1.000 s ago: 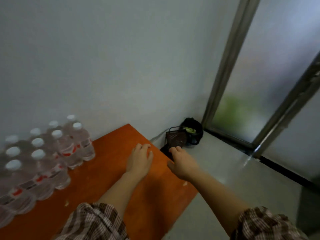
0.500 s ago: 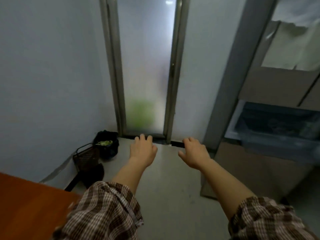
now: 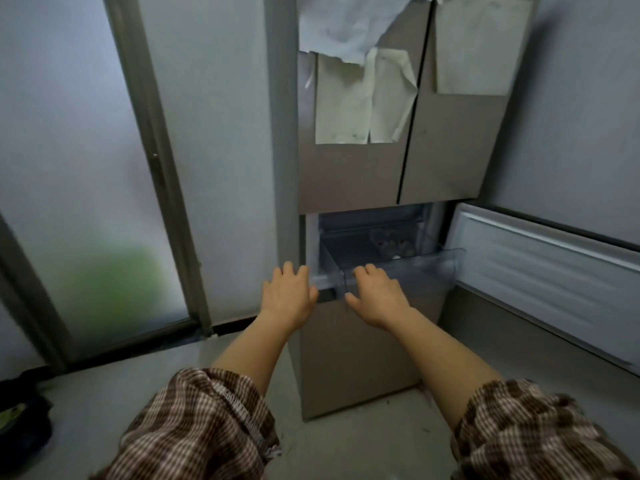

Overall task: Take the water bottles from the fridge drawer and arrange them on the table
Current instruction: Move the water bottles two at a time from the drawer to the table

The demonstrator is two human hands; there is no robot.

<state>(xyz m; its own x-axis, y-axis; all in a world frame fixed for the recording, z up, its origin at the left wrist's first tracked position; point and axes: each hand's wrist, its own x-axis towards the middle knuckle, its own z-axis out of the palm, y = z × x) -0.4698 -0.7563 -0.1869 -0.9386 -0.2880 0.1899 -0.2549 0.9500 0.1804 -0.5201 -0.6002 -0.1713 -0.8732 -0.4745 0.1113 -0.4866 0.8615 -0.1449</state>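
**Change of view.** One second earlier the head camera faced the table, where a group of bottles stood, and both hands hovered over the wood. Half a second earlier it faced the glass door. At this moment it faced the fridge [image 3: 349,358], and the table was out of view. The person had turned from the drop-off point to the pick-up point.

**Hands.** The left hand [image 3: 287,294] and right hand [image 3: 375,296] were both stretched forward, palms down, and held nothing. The fingers were straight to slightly bent and loosely spread. The left hand was in front of the fridge's left edge, just beside the drawer's near corner. The right hand was in front of the drawer's clear front wall. Whether either hand touched the plastic could not be told.

**Task items.** The drawer [image 3: 433,263] stood pulled out, with the compartment door [image 3: 540,282] swung open to its right. The bottles [image 3: 396,244] appeared only as blurred pale round shapes at the drawer's rear right; their count could not be read.

**Meaning for the task.** Judged from these views, one delivery was finished and another fetch was starting. Because the remaining stock lay deep in the drawer, the next reach probably had to pass over the front wall toward the rear right.
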